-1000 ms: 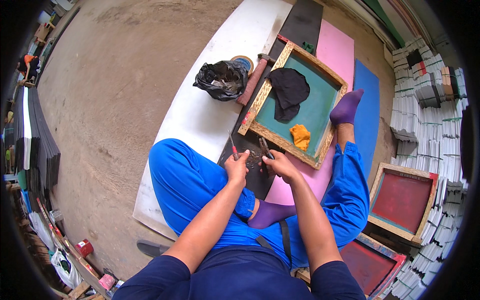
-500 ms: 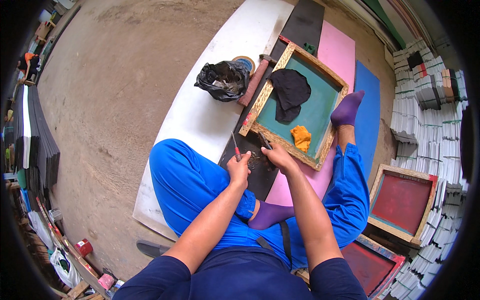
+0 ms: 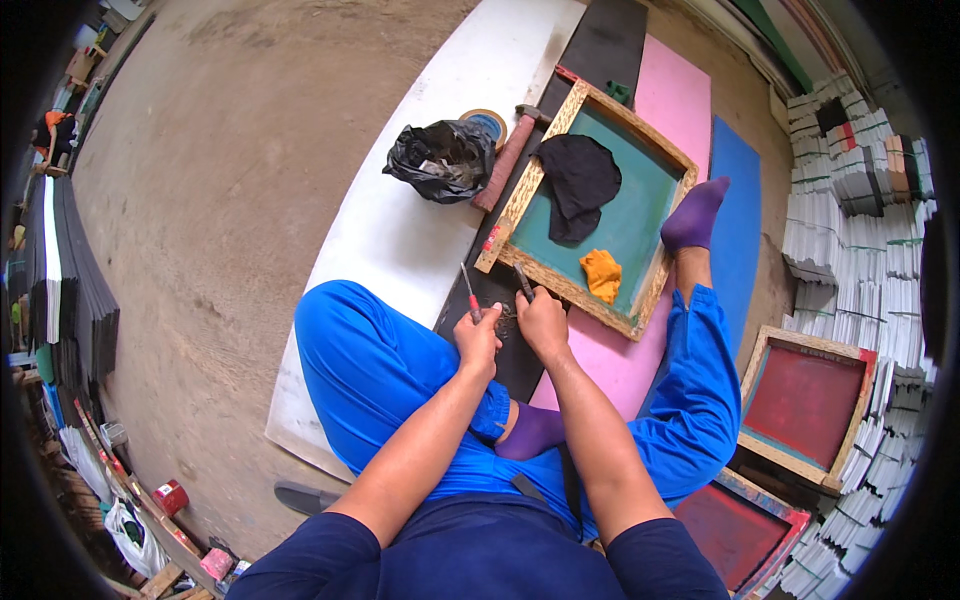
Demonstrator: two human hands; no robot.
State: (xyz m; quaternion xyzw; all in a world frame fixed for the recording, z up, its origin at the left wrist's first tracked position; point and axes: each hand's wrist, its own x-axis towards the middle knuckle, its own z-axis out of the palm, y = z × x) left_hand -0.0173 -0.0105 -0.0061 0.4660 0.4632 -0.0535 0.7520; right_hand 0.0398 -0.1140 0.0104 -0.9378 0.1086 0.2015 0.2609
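Note:
My left hand [image 3: 478,340] is closed on a screwdriver [image 3: 471,290] with a red handle and a thin metal shaft that points away from me. In my right hand [image 3: 543,322] is a dark hand tool, seemingly pliers [image 3: 524,284], its tip close to the near left side of a wooden screen frame [image 3: 547,279]. Small dark scraps [image 3: 507,324] lie on the black sheet between my hands. Across the frame's green mesh [image 3: 637,228] are a black cloth [image 3: 580,185] and a crumpled orange cloth [image 3: 602,274].
Left of the frame are a hammer [image 3: 505,163], a black plastic bag [image 3: 440,163] with scraps inside, and a tape roll [image 3: 486,124]. My legs flank the work. Red-mesh frames [image 3: 806,402] and stacked white sheets [image 3: 850,250] stand at right. Another person [image 3: 57,137] is far left.
My right hand has shifted left, nearer to my left hand, and turned the dark tool more upright. The left hand with the screwdriver has hardly moved.

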